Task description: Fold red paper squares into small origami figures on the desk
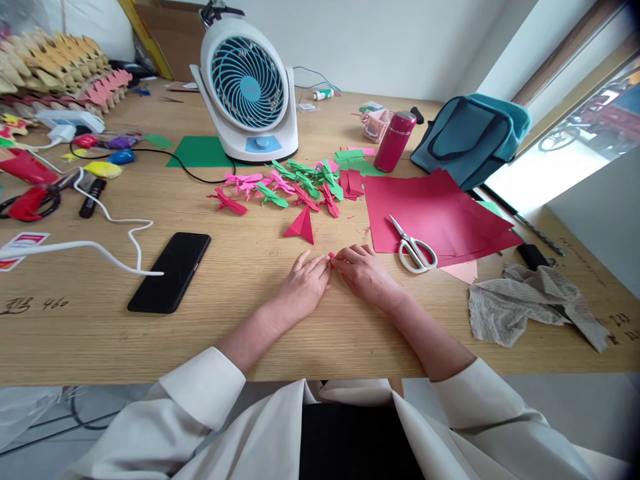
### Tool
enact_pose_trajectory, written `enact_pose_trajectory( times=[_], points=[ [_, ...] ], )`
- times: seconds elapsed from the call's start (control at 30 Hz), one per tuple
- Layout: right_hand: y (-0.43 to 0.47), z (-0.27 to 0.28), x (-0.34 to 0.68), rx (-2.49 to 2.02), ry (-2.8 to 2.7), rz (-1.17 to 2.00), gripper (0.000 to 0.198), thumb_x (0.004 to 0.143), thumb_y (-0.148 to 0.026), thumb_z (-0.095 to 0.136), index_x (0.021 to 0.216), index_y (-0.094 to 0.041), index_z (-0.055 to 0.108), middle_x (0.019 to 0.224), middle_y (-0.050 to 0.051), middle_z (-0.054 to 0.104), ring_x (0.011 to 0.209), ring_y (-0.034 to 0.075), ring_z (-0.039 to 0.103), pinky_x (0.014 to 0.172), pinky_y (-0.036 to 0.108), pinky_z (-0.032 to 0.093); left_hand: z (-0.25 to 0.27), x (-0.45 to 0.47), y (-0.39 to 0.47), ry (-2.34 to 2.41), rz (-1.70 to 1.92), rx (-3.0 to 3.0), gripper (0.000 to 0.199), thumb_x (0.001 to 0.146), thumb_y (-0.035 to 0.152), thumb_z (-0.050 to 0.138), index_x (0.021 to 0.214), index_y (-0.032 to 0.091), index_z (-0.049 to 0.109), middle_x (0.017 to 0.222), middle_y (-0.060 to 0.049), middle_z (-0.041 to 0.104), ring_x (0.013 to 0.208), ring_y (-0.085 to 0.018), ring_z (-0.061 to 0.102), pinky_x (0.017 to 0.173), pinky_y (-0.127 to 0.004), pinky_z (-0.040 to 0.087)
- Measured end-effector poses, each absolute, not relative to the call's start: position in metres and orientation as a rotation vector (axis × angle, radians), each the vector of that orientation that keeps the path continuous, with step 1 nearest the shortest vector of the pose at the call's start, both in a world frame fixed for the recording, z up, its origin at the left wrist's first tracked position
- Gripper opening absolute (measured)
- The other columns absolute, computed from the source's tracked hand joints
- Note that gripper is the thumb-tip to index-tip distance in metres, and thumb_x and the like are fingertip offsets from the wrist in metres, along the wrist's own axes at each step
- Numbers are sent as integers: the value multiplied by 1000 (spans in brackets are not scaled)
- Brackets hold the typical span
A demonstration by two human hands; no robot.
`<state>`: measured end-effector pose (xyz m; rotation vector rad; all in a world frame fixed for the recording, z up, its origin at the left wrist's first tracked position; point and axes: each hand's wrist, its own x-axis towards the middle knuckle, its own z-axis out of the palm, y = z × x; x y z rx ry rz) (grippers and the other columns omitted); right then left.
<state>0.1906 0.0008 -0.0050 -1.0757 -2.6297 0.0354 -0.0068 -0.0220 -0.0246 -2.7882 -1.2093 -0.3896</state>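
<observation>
We find the small red paper piece [331,255] between the fingertips of both hands, low over the near part of the table [350,340]. The right hand [367,277] appears to pinch it between thumb and forefinger; the left hand [307,283] lies with its fingers stretched toward it, probably to steady it, though we cannot tell whether they grip. Both wrists sit low, which we take as support for fine finger work. Just beyond stands a folded red paper [300,225], and behind it the pink, green and red paper figures [300,183] lie heaped, likely to leave us working room. To the right, the scissors [406,238] rest on the red sheets [425,200], handles toward us, convenient for picking up. The phone [170,273] lies well to the left, and the fan [250,87] faces us from behind the figures.
</observation>
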Motion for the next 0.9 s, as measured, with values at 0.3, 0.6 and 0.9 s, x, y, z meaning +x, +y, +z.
enact_pose_trajectory(
  times=[0.3,0.6,0.9],
  points=[
    [1,-6,195,-1059,-2633,94,36,96,-11,44,123,-22,65,106,10,65,95,23,55,89,38,34,-19,-8,-25,-1236,-352,-2834,46,93,25,57,135,8,51,140,-20,55,133,-28,50,119,-59,22],
    [11,-6,208,-963,-2522,287,40,91,-5,42,125,-18,59,100,8,69,93,21,62,95,39,39,-23,-8,-25,-1192,-373,-2812,48,91,30,61,132,7,54,138,-22,56,132,-30,51,120,-60,18],
    [7,1,215,-778,-2677,152,39,91,-8,45,127,-18,59,122,12,67,109,25,61,97,43,43,-22,-10,-26,-1192,-365,-2829,53,93,32,57,138,6,47,142,-20,53,134,-29,48,121,-61,14]
  ],
)
